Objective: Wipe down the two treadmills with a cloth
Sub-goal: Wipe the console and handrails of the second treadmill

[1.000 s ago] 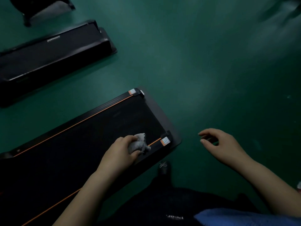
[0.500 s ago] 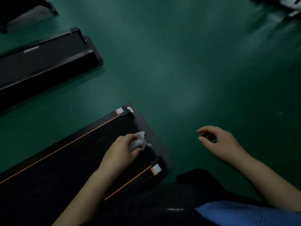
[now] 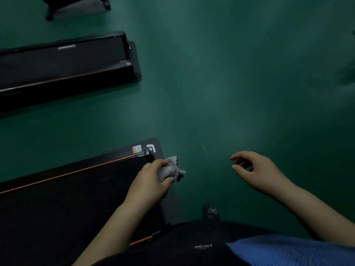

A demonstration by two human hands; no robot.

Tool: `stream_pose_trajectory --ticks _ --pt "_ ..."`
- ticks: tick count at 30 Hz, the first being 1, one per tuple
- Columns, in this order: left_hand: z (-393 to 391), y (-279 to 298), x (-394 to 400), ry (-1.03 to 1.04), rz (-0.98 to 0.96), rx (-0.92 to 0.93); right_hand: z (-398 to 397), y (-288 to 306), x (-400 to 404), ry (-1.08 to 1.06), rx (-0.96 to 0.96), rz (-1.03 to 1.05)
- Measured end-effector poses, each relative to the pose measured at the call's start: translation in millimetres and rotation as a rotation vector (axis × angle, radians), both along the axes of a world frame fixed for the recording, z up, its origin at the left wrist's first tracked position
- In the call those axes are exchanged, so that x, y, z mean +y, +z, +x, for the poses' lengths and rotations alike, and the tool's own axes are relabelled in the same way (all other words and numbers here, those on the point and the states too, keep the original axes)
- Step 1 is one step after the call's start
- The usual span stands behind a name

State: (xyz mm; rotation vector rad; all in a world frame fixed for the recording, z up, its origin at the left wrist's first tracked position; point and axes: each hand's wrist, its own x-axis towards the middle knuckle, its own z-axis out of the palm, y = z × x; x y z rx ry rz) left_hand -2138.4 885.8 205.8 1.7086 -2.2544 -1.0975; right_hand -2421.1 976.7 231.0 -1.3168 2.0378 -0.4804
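Treadmills: two, both flat, black and low on the floor; near treadmill (image 3: 57,208) at lower left, far treadmill (image 3: 63,64) at upper left, well apart.
Near treadmill detail: matte dark belt, thin orange stripe (image 3: 67,172) along the far edge, rounded end corner, one small orange-and-white sticker (image 3: 137,149) beside a white logo mark.
Far treadmill detail: glossy raised side rails, rounded end plate, small pale lettering too blurred to read.
Cloth: one, grey cloth (image 3: 171,168), crumpled into a wad, soft and wrinkled, at the end edge of the near treadmill, partly overhanging the floor.
Hands: two, bare. Left hand (image 3: 151,181) clenched round the cloth, over the treadmill's end. Right hand (image 3: 257,169) holding nothing, fingers loosely curled, hovering above the floor, apart from the treadmill.
Floor: green floor (image 3: 230,83), smooth, faint sheen.
Shoe: one dark shoe (image 3: 211,211) with pale laces, on the floor just beside the near treadmill.
Clothing: black trousers, blue knitted fabric at lower right.
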Motion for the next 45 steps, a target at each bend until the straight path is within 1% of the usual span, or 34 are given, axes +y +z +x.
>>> stream_pose_trajectory --ticks 2,5,10,13,16,19,21,26,28,31,39,42,45 --pt "-19.2 7.4 -22.9 0.052 -0.017 0.032 -24.7 5.3 -34.9 0.031 -0.003 -0.022" --pt "-28.4 23.3 -51.0 0.159 -0.048 0.074 -39.9 9.7 -83.2 0.063 -0.026 -0.061" --pt "-12.6 36.2 -104.1 0.322 -0.057 0.095 -29.0 7.8 -180.8 0.166 -0.088 -0.077" --pt "6.7 29.5 -142.4 0.429 -0.033 0.085 -10.9 0.8 -242.2 0.27 -0.114 -0.059" --pt "25.8 20.0 -187.2 0.502 0.043 0.088 9.4 -3.2 -305.4 0.386 -0.111 -0.016" --pt "39.9 18.5 -243.9 0.56 0.095 0.11 27.5 3.7 -374.0 0.44 -0.106 -0.019" --pt "47.5 22.9 -285.5 0.563 0.082 0.113 39.2 13.1 -419.8 0.463 -0.105 -0.045" --pt "60.6 51.7 -394.0 0.538 -0.018 0.099 66.4 35.7 -528.7 0.517 -0.12 -0.123" --pt "65.4 59.1 -430.9 0.537 -0.042 0.091 77.2 38.4 -568.2 0.545 -0.13 -0.131" --pt "77.5 55.7 -480.8 0.568 -0.047 0.095 94.3 35.1 -630.9 0.583 -0.144 -0.125" --pt "126.4 22.7 -617.9 0.817 0.017 0.092 150.0 13.2 -830.0 0.782 -0.113 -0.052" --pt "154.4 31.8 -664.8 0.941 0.015 0.064 185.2 24.8 -903.7 0.887 -0.089 -0.033" --pt "186.0 46.9 -695.0 1.092 -0.032 0.059 232.3 38.8 -968.7 1.014 -0.088 -0.05"
